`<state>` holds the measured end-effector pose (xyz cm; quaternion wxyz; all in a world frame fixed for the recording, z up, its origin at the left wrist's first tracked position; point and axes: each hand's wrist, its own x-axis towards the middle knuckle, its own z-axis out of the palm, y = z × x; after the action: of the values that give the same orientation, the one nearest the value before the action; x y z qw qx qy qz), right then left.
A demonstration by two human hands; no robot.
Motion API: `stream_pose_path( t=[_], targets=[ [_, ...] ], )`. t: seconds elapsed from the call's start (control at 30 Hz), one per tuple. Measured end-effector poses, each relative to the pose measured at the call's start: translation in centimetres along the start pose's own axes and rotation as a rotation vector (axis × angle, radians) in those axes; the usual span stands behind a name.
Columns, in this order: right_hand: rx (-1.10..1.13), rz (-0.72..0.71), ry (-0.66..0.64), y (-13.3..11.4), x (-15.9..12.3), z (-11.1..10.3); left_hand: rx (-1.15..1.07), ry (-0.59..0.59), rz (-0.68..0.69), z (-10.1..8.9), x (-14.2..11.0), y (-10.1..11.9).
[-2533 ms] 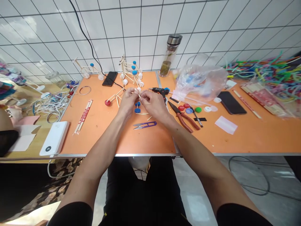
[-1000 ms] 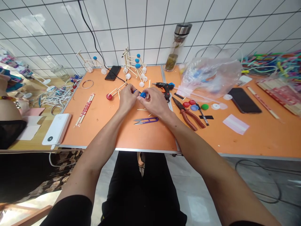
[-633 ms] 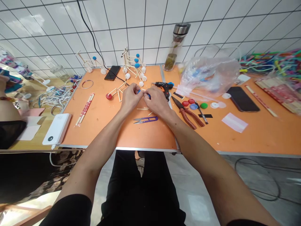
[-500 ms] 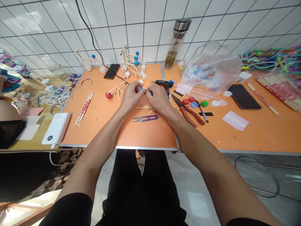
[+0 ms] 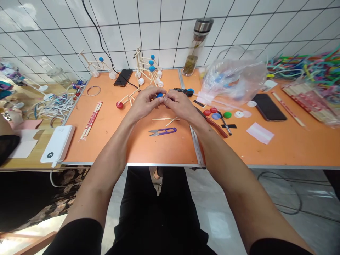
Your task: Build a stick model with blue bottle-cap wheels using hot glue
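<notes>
My left hand is closed with its fingertips around a small blue cap, mostly covered by the fingers. Right beside it, my right hand is closed too, its thumb meeting the left thumb; whatever it pinches is hidden. Just below the hands lie several cut wooden sticks and purple thread snips. A stick frame with a red cap sits to the left of my left hand. Behind my right hand is a black glue gun.
Stick models with blue caps stand at the back near a phone. A tea bottle and a plastic bag are behind on the right. Pliers, coloured caps and another phone lie right. A power bank rests left.
The hands have shifted slightly and the fingers have re-closed around the blue cap, which shows more. The camera view has moved a little; the items on the table stay put.
</notes>
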<state>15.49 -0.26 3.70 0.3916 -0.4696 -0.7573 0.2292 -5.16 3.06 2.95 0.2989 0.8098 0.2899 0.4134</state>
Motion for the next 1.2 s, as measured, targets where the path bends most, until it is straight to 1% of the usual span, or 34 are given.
stream_pose_path(
  t=[0.07, 0.13, 0.17, 0.2, 0.27, 0.33, 0.37, 0.43, 0.5, 0.6, 0.67, 0.77, 0.83, 0.9, 0.97, 1.1, 1.13, 1.2],
  targets=[
    [-0.051, -0.003, 0.043, 0.5, 0.1, 0.0, 0.070, 0.061, -0.024, -0.4, 0.1, 0.4],
    [-0.133, 0.039, 0.132, 1.2, 0.3, -0.1, 0.187, 0.128, -0.080, -0.9, 0.1, 0.9],
    [-0.175, 0.067, 0.186, 1.6, 0.3, -0.2, 0.248, 0.125, -0.127, -1.1, 0.0, 1.2],
    [-0.211, 0.094, 0.237, 1.9, 0.4, -0.3, 0.305, 0.065, -0.184, -1.3, 0.0, 1.4],
    [-0.254, 0.132, 0.311, 2.6, 0.6, -0.5, 0.401, -0.160, -0.309, -1.5, -0.3, 1.8],
    [-0.272, 0.146, 0.348, 3.1, 0.8, -0.7, 0.482, -0.366, -0.399, -1.3, -0.5, 1.8],
    [-0.281, 0.148, 0.360, 3.3, 0.8, -0.8, 0.512, -0.435, -0.426, -1.1, -0.6, 1.8],
    [-0.297, 0.152, 0.377, 3.5, 0.9, -0.9, 0.534, -0.516, -0.462, -0.5, -0.8, 1.8],
    [-0.307, 0.157, 0.376, 3.5, 1.0, -0.8, 0.510, -0.567, -0.485, -0.2, -0.9, 1.8],
    [-0.310, 0.159, 0.366, 3.6, 1.0, -0.6, 0.475, -0.618, -0.496, -0.6, -0.8, 1.9],
    [-0.308, 0.151, 0.369, 3.6, 1.0, -0.6, 0.454, -0.620, -0.500, -1.3, -0.7, 1.9],
    [-0.297, 0.129, 0.375, 3.6, 1.0, -0.6, 0.453, -0.526, -0.546, -2.3, -0.6, 1.7],
    [-0.290, 0.125, 0.374, 3.6, 1.0, -0.6, 0.453, -0.478, -0.576, -2.3, -0.6, 1.5],
    [-0.287, 0.127, 0.377, 3.6, 1.0, -0.6, 0.438, -0.456, -0.570, -2.0, -0.6, 1.2],
    [-0.286, 0.128, 0.383, 3.7, 1.0, -0.5, 0.441, -0.455, -0.546, -1.6, -0.7, 1.0],
    [-0.292, 0.122, 0.381, 4.0, 0.9, -0.5, 0.468, -0.521, -0.554, -1.3, -0.7, 1.1],
    [-0.295, 0.123, 0.380, 4.1, 0.9, -0.6, 0.470, -0.519, -0.555, -1.4, -0.7, 1.2],
    [-0.301, 0.132, 0.380, 4.1, 0.8, -0.8, 0.466, -0.472, -0.529, -1.7, -0.7, 1.5]
  ],
)
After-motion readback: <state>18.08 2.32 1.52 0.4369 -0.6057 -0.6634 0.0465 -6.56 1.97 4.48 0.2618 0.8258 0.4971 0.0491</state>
